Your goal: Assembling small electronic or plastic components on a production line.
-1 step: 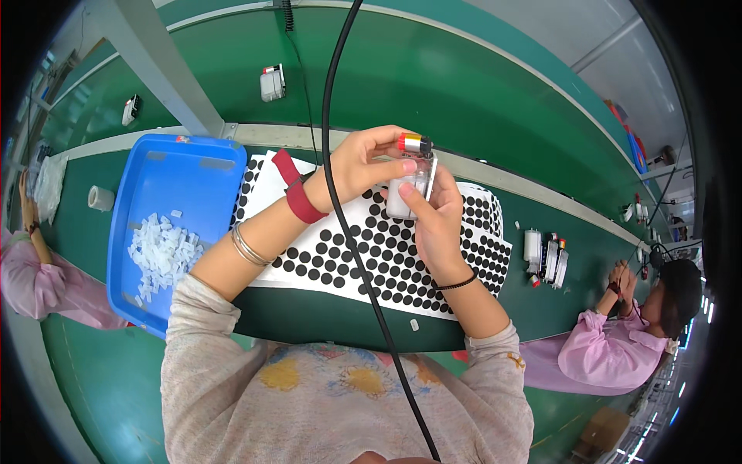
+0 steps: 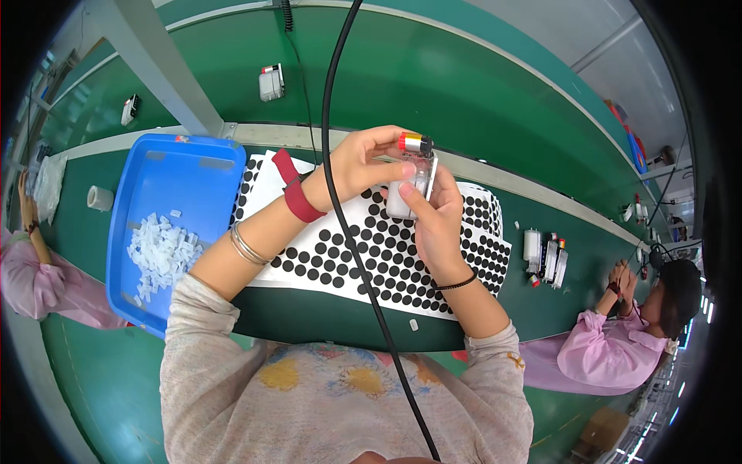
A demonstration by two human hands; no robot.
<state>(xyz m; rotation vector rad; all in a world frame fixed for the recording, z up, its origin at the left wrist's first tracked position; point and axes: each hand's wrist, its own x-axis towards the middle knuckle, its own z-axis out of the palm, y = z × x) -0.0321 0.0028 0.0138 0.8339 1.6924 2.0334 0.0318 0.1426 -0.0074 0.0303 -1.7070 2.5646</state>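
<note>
Held up over the middle of the bench is a small see-through plastic housing [image 2: 399,203] with a whitish body. A short cylinder [image 2: 415,143] in red, yellow, silver and black sits across its top end. My left hand [image 2: 362,164] grips the housing from the left, its thumb pressed on the upper front. From the right and below, my right hand [image 2: 439,228] closes around it, thumb on the front face and fingers behind. Below both hands lie white sheets [image 2: 340,246] covered with rows of round black stickers.
To the left, a blue tray [image 2: 124,232] holds a pile of small whitish pieces [image 2: 158,251]. A tape roll [image 2: 100,199] stands beside it. Similar housings [image 2: 550,263] lie at the right; another [image 2: 271,83] is on the green conveyor. A black cable [image 2: 328,116] hangs in front. Co-workers [image 2: 610,352] sit either side.
</note>
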